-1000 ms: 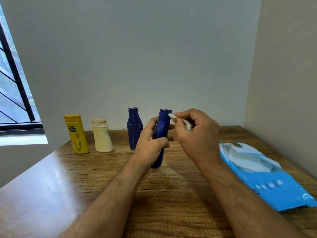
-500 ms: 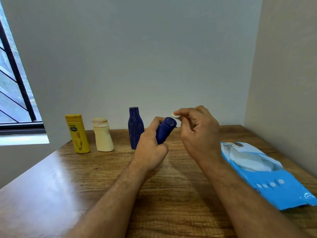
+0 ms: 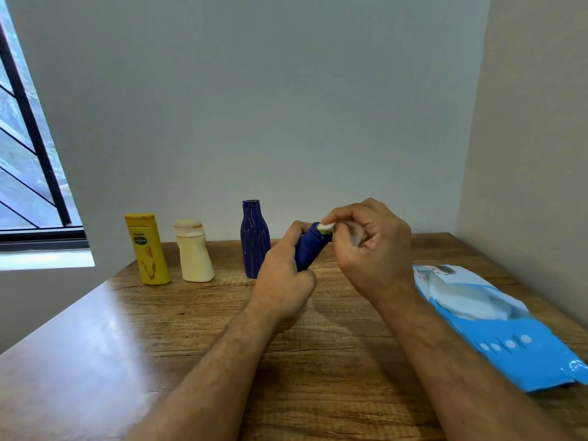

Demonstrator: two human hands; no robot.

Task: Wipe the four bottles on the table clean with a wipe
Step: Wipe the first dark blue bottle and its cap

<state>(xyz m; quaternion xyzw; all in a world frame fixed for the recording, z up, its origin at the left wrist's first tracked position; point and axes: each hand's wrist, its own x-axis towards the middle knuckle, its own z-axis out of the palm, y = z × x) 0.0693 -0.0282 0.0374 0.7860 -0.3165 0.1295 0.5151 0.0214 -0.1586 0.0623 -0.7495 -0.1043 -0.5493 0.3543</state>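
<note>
Both hands meet above the middle of the counter (image 3: 95,345), toward its far edge. The left hand (image 3: 281,281) curls its fingers round the lower body of a dark blue bottle (image 3: 310,249), which is lifted and tilted with its top leaning right and away. The right hand (image 3: 372,249) pinches a small folded white wipe (image 3: 327,227) between thumb and forefinger and holds it against the top of that bottle; its other fingers are curled in.

Just left of the left hand a second dark blue bottle (image 3: 254,240) stands upright near the far edge. Further left along that edge stand a cream bottle (image 3: 194,253) and then a yellow bottle (image 3: 148,249), close together but apart, the yellow one nearest the far left corner.

Along the right edge lies a blue wipe pack (image 3: 509,329), flat, running from mid-depth toward the near right corner, clear of the right forearm.

Bare wood lies open on the left half and in the near middle between the forearms.
</note>
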